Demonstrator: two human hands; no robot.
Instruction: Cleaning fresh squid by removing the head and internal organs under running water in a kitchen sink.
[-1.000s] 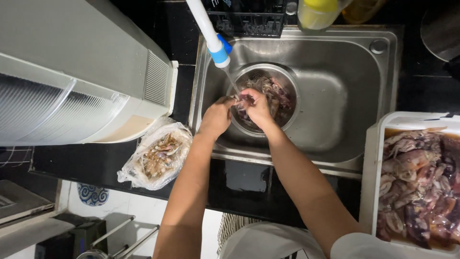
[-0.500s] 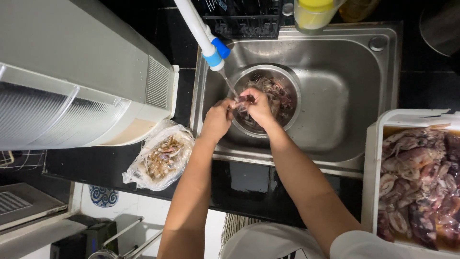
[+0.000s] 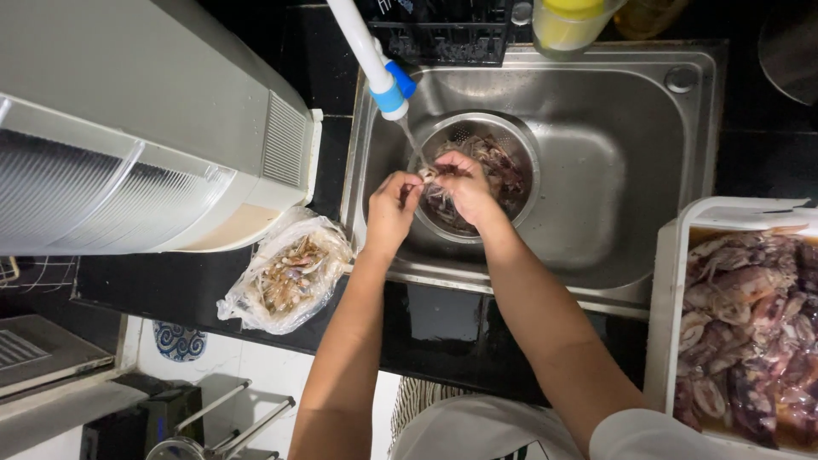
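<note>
Right, both hands meet under the tap (image 3: 375, 64): left hand (image 3: 392, 209) and right hand (image 3: 464, 183) pinch one squid (image 3: 429, 175) over the colander (image 3: 511, 145), letting rinse water drain.

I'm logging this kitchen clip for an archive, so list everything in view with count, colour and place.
Stainless steel sink: one, silver, centre top.
Round perforated metal colander: one, silver, in the sink, holding squid.
White tap with blue collar: one, over the colander, water running.
Small squid piece: one, pale, under the stream, between both hands.
White rectangular tub of squid: one, right edge.
Clear plastic bag of scraps: one, on the black counter, left of the sink.
Large white appliance: one, left.
Yellow-lidded jug: one, top.
Left hand: pinching the squid piece.
Right hand: pinching it too.
</note>
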